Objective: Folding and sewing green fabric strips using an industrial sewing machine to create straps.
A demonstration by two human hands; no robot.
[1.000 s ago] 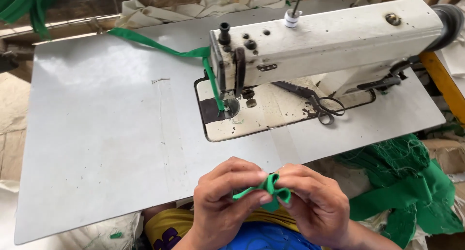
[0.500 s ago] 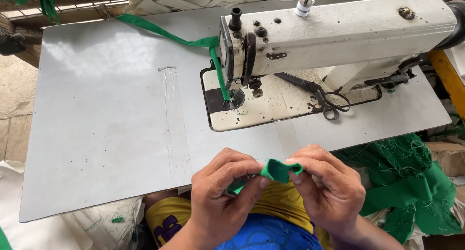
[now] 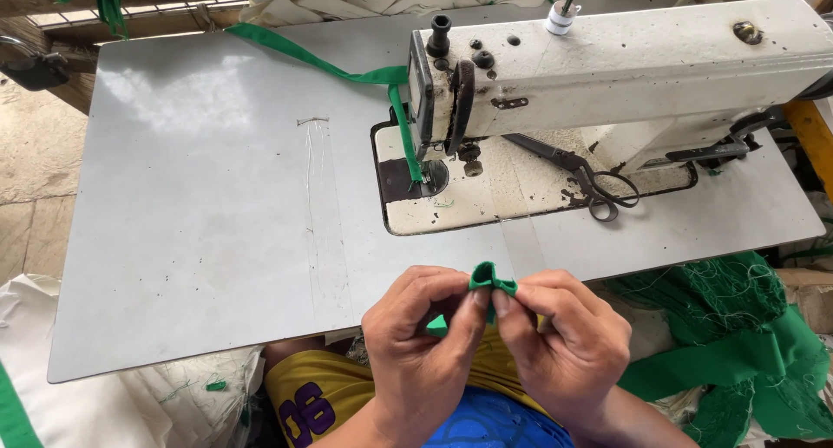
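At the near edge of the grey table [image 3: 217, 240], the left hand [image 3: 416, 348] and right hand [image 3: 568, 344] pinch 1 folded green strap piece [image 3: 491, 279] between their fingertips. Beyond stands the white sewing machine [image 3: 625, 66], with black scissors [image 3: 581, 175] on its bed and green fabric [image 3: 737, 344] heaped at right.

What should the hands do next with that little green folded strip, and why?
Probably carry the green folded strip forward to the sewing machine's needle. Both the left hand and right hand pinch it folded, just short of the table's near edge, and nothing stitches it yet. A long green strap already sits under the needle, so it may join there.
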